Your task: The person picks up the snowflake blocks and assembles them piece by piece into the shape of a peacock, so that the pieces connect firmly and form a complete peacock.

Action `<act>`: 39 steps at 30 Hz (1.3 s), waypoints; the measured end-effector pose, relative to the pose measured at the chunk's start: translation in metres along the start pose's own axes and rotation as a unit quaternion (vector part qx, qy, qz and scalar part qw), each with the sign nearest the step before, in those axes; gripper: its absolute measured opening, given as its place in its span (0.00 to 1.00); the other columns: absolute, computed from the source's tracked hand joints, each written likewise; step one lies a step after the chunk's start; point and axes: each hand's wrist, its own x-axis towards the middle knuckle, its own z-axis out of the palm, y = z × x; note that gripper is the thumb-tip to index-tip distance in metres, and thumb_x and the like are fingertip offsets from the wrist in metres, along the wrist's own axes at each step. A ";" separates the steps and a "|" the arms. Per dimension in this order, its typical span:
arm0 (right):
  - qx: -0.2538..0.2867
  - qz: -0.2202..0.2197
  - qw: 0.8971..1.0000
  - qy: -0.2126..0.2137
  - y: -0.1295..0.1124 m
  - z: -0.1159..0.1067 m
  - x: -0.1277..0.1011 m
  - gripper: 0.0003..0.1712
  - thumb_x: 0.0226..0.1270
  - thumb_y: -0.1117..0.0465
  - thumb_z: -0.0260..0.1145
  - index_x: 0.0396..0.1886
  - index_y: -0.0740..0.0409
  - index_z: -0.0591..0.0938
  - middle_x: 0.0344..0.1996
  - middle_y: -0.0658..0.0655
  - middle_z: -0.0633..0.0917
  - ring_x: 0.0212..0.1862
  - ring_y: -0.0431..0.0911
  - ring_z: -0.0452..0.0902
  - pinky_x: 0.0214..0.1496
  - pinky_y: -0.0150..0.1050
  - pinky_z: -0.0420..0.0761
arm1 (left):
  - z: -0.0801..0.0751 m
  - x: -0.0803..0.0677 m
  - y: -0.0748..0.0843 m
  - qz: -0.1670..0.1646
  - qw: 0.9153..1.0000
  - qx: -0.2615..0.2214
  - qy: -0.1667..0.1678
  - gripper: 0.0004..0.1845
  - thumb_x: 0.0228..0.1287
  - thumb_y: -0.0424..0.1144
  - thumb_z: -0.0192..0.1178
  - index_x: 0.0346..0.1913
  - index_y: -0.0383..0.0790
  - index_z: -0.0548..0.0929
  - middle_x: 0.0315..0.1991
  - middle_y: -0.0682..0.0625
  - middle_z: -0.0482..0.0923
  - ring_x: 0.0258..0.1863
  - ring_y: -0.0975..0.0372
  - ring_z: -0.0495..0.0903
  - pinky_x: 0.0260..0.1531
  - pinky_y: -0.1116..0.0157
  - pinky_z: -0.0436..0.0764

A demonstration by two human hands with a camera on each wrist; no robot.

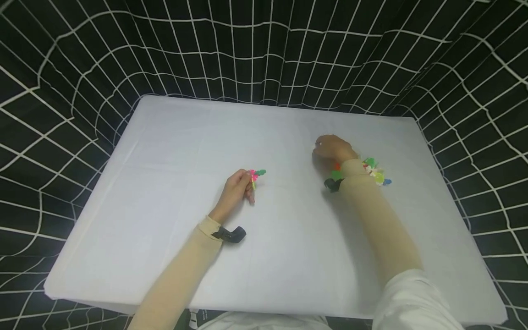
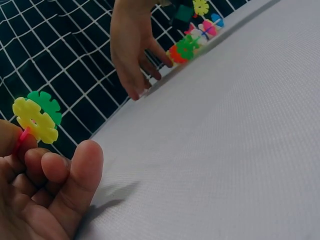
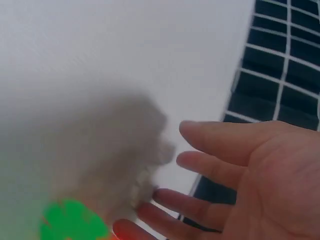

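Note:
My left hand (image 1: 234, 192) pinches a small cluster of joined plastic snowflake discs at the middle of the table. In the left wrist view its yellow disc (image 2: 36, 120) overlaps a green disc (image 2: 48, 107), and the edge of a pink disc (image 2: 22, 140) shows between finger and thumb. Farther right, my right hand (image 1: 333, 147) hovers over the cloth with loosely bent, spread fingers and holds nothing. Beside its wrist lies a group of coloured snowflake discs (image 1: 376, 174), partly hidden by the sleeve. A green disc (image 3: 72, 221) appears blurred below those fingers in the right wrist view.
A white cloth covers the table (image 1: 288, 238). Black netting with white lines (image 1: 231, 55) hangs around its back and sides. Each wrist carries a dark camera mount, such as the left mount (image 1: 233, 234).

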 end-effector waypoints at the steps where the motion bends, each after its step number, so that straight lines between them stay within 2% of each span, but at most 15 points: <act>1: -0.006 0.002 1.000 0.007 -0.001 0.004 0.001 0.32 0.71 0.54 0.52 0.71 0.65 0.69 0.68 0.72 0.71 0.70 0.69 0.66 0.70 0.68 0.68 | 0.001 0.000 0.000 -0.001 1.000 0.000 0.000 0.15 0.82 0.40 0.42 0.33 0.40 0.67 0.23 0.52 0.66 0.19 0.64 0.74 0.24 0.67 0.84; 5: -0.018 0.010 0.999 0.042 -0.008 0.020 0.004 0.30 0.69 0.55 0.55 0.69 0.62 0.72 0.63 0.72 0.75 0.64 0.69 0.72 0.63 0.68 0.74 | 0.002 0.000 0.001 -0.002 1.000 0.004 0.003 0.14 0.82 0.40 0.43 0.34 0.39 0.68 0.24 0.51 0.67 0.19 0.63 0.75 0.24 0.67 0.84; 9: -0.014 -0.014 0.998 0.063 -0.023 0.032 -0.001 0.27 0.69 0.57 0.56 0.66 0.59 0.75 0.59 0.68 0.76 0.61 0.65 0.73 0.61 0.66 0.76 | 0.002 0.000 0.003 -0.007 1.000 0.004 0.008 0.13 0.81 0.39 0.44 0.34 0.38 0.69 0.24 0.51 0.67 0.18 0.62 0.76 0.24 0.66 0.84; 16: -0.013 -0.067 0.996 0.062 -0.055 0.053 -0.024 0.22 0.66 0.58 0.61 0.59 0.58 0.79 0.53 0.62 0.79 0.55 0.58 0.76 0.56 0.61 0.80 | 0.000 0.000 0.004 -0.011 1.000 -0.001 0.010 0.13 0.81 0.39 0.44 0.35 0.37 0.70 0.24 0.51 0.67 0.18 0.63 0.76 0.24 0.67 0.84; 20: -0.005 -0.086 0.995 0.060 -0.070 0.065 -0.042 0.19 0.66 0.57 0.66 0.54 0.57 0.79 0.47 0.57 0.81 0.49 0.54 0.76 0.51 0.55 0.81 | -0.001 0.000 0.002 -0.012 1.000 -0.012 0.008 0.13 0.81 0.39 0.44 0.36 0.36 0.70 0.24 0.51 0.67 0.19 0.63 0.76 0.24 0.67 0.84; 25: 0.043 -0.112 0.991 0.062 -0.076 0.077 -0.058 0.13 0.69 0.53 0.66 0.47 0.55 0.83 0.41 0.54 0.84 0.42 0.50 0.76 0.44 0.47 0.81 | 0.000 0.000 0.002 -0.015 1.000 -0.017 0.010 0.13 0.81 0.39 0.44 0.35 0.38 0.70 0.24 0.51 0.68 0.19 0.64 0.76 0.24 0.68 0.84; 28: 0.093 -0.143 0.982 0.079 -0.078 0.082 -0.065 0.12 0.72 0.52 0.64 0.46 0.55 0.85 0.39 0.55 0.87 0.40 0.49 0.78 0.44 0.44 0.81 | 0.000 0.000 0.003 -0.015 1.000 -0.020 0.009 0.13 0.82 0.39 0.44 0.35 0.39 0.70 0.24 0.51 0.68 0.19 0.64 0.75 0.24 0.68 0.83; 32: 0.178 -0.182 0.962 0.096 -0.083 0.085 -0.072 0.12 0.72 0.53 0.65 0.48 0.54 0.85 0.39 0.55 0.89 0.38 0.48 0.81 0.43 0.42 0.81 | -0.001 -0.001 0.003 -0.013 1.000 -0.018 0.004 0.13 0.83 0.40 0.43 0.36 0.38 0.69 0.24 0.52 0.68 0.18 0.64 0.76 0.25 0.70 0.82; 35: 0.241 -0.195 0.947 0.080 -0.088 0.088 -0.076 0.13 0.72 0.54 0.66 0.50 0.54 0.85 0.39 0.56 0.89 0.33 0.48 0.83 0.38 0.39 0.80 | -0.002 -0.002 0.002 -0.019 0.999 -0.026 0.003 0.13 0.83 0.41 0.43 0.38 0.38 0.70 0.24 0.53 0.70 0.19 0.64 0.77 0.26 0.71 0.81; 39: 0.294 -0.196 0.934 0.058 -0.094 0.095 -0.079 0.12 0.72 0.54 0.66 0.49 0.55 0.85 0.38 0.57 0.89 0.26 0.50 0.83 0.29 0.35 0.78 | -0.003 -0.002 0.001 -0.034 0.997 -0.073 0.000 0.13 0.83 0.43 0.44 0.40 0.39 0.73 0.26 0.52 0.71 0.21 0.63 0.77 0.27 0.71 0.79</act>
